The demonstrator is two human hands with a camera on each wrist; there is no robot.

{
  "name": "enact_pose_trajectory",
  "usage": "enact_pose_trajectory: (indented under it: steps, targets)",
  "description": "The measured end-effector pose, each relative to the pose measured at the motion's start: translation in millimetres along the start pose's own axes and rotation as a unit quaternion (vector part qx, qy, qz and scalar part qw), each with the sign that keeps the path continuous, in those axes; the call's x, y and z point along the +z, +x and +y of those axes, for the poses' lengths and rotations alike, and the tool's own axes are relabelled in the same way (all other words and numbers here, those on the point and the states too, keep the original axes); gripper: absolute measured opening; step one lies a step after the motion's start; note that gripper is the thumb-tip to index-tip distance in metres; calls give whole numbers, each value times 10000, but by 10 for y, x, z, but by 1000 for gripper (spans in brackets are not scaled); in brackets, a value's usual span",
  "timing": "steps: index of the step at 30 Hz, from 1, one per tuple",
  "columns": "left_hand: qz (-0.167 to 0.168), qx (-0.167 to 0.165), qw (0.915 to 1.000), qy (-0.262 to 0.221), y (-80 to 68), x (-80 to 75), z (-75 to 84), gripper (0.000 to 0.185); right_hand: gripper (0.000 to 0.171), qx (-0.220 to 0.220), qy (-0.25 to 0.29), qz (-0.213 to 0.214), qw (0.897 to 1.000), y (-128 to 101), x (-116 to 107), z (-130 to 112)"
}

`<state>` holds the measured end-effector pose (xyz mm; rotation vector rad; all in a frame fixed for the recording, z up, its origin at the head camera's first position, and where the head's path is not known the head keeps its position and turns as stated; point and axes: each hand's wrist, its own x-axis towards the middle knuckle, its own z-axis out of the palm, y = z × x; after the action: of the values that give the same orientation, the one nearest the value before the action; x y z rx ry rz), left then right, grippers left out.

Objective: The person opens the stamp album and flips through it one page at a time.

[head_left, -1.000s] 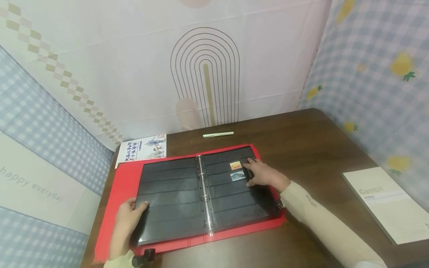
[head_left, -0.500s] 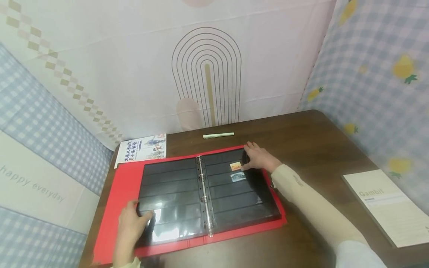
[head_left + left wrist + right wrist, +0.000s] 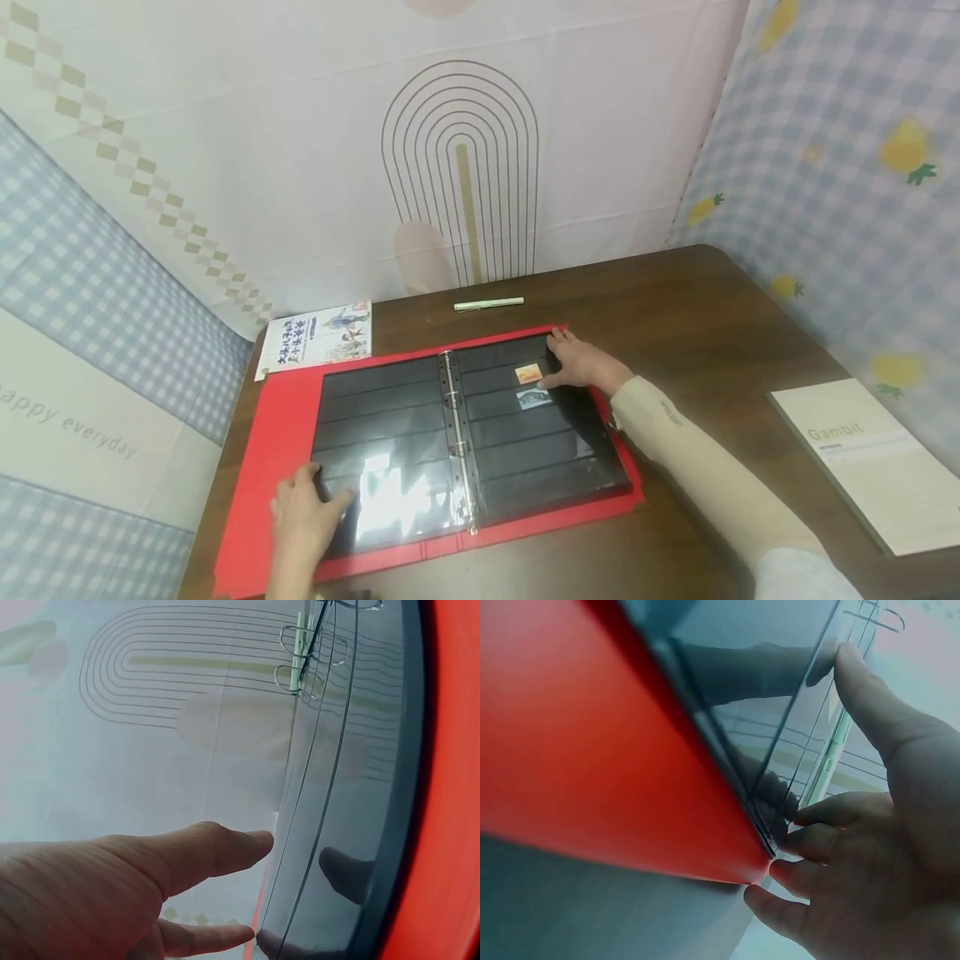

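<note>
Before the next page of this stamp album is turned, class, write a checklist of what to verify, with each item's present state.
1. Album lies open and flat on the table: ok.
2. Left hand steadies the left page's lower corner: ok.
3. Right hand has its fingers at the right page's far outer corner: ok.
4. Two stamps sit in their strips: ok.
5. Binder rings are closed: cannot tell.
6. Pen and booklet lie clear of the album: ok.
</note>
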<state>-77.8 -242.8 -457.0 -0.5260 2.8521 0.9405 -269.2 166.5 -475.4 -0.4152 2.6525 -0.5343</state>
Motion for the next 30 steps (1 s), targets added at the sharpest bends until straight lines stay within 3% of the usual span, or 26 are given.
enact_pose_trajectory:
  steps: [15, 23, 30]
  targets:
    - [197, -46, 9998, 50, -84, 98, 28, 70, 93, -174, -9, 137, 9998, -30, 63, 34]
    - [715, 175, 9973, -12, -113, 170, 120, 82, 88, -294, -39, 115, 9995, -58, 60, -8]
    - [332, 646, 9969, 294, -126, 210, 201, 86, 82, -427, -248, 199, 9986, -62, 52, -58]
